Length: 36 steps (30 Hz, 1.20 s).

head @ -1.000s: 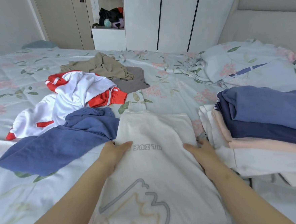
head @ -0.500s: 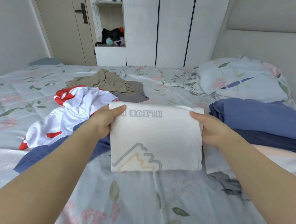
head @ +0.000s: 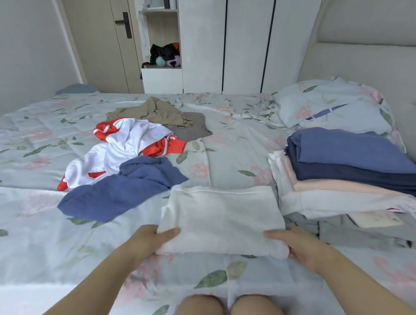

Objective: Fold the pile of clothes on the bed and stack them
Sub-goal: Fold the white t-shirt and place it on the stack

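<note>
One open wardrobe shelf [head: 161, 70] is holding a dark bundle [head: 164, 54]. Left hand [head: 146, 242] and right hand [head: 304, 246] are gripping the near corners of the folded white shirt [head: 221, 220], which is lying plain near the bed's [head: 225, 143] front edge, just beside the folded stack [head: 350, 172]. Unfolded clothes [head: 128, 163] are sprawling leftward, leaving bare sheet between.

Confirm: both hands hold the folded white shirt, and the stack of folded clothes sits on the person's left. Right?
One error: the stack sits on the person's right, not the left. The rest holds: the left hand and right hand both hold the folded white shirt at its near edge. The head view shows it.
</note>
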Available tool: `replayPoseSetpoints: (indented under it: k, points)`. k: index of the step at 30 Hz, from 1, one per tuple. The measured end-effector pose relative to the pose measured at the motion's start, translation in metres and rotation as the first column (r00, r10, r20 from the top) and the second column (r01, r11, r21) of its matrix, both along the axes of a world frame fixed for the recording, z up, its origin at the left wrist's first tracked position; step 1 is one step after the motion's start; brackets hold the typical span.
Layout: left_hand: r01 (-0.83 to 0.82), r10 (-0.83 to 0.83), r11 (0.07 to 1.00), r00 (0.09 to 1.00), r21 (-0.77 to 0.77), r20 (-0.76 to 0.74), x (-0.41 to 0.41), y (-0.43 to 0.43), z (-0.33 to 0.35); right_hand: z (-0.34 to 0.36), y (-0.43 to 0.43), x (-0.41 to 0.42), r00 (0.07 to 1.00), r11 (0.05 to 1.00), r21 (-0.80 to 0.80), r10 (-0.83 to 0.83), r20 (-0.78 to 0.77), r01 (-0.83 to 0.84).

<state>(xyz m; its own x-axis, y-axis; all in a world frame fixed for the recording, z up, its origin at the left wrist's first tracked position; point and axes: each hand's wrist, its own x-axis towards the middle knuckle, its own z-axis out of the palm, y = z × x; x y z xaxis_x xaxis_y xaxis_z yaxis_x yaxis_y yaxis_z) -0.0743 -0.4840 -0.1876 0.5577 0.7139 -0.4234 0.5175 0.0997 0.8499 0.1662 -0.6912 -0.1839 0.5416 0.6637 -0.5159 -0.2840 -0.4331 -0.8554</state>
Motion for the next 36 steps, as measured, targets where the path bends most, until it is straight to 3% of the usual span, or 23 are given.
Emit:
replayPoseSetpoints:
  k: [4, 9, 13, 15, 18, 20, 23, 29, 32, 36]
  points:
    - [-0.112, 0.112, 0.994, 0.992, 0.000, -0.049, 0.015, -0.004, 0.007, -0.002, 0.003, 0.000, 0.997, 0.997, -0.041, -0.063, 0.046, 0.065]
    - [-0.281, 0.287, 0.953, 0.957, 0.112, -0.044, 0.046, 0.016, 0.001, 0.004, 0.028, 0.002, 0.982, 0.982, 0.069, -0.181, 0.049, 0.177]
    - [-0.450, 0.426, 0.879, 0.889, 0.156, 0.165, 0.061, 0.024, -0.005, 0.008, 0.051, 0.012, 0.891, 0.949, 0.143, -0.314, 0.328, 0.282]
    - [-0.505, 0.472, 0.845, 0.859, 0.175, 0.200, 0.056, 0.024, -0.012, 0.005, 0.055, 0.016, 0.839, 0.945, 0.135, -0.327, 0.436, 0.299]
    - [-0.439, 0.463, 0.859, 0.886, 0.263, -0.035, 0.052, 0.022, -0.027, -0.018, 0.055, 0.018, 0.822, 0.954, -0.054, -0.224, 0.524, 0.295]
    - [-0.409, 0.458, 0.868, 0.878, 0.281, -0.136, 0.056, 0.025, -0.028, -0.027, 0.055, 0.016, 0.800, 0.929, -0.103, -0.246, 0.547, 0.355]
    - [-0.421, 0.451, 0.886, 0.881, 0.197, -0.143, 0.063, 0.032, -0.020, -0.023, 0.059, 0.016, 0.787, 0.902, -0.131, -0.278, 0.551, 0.411]
    - [-0.400, 0.398, 0.916, 0.914, -0.013, -0.077, 0.081, 0.033, -0.011, -0.018, 0.064, 0.016, 0.920, 0.963, -0.197, -0.098, 0.378, 0.184]
    - [-0.461, 0.476, 0.873, 0.877, -0.157, 0.069, 0.079, 0.034, -0.006, -0.015, 0.061, 0.022, 0.943, 0.969, -0.155, -0.137, 0.304, 0.190]
    - [-0.447, 0.502, 0.845, 0.852, -0.295, 0.149, 0.084, 0.026, 0.030, 0.011, 0.055, 0.025, 0.951, 0.973, -0.030, -0.216, 0.219, 0.228]
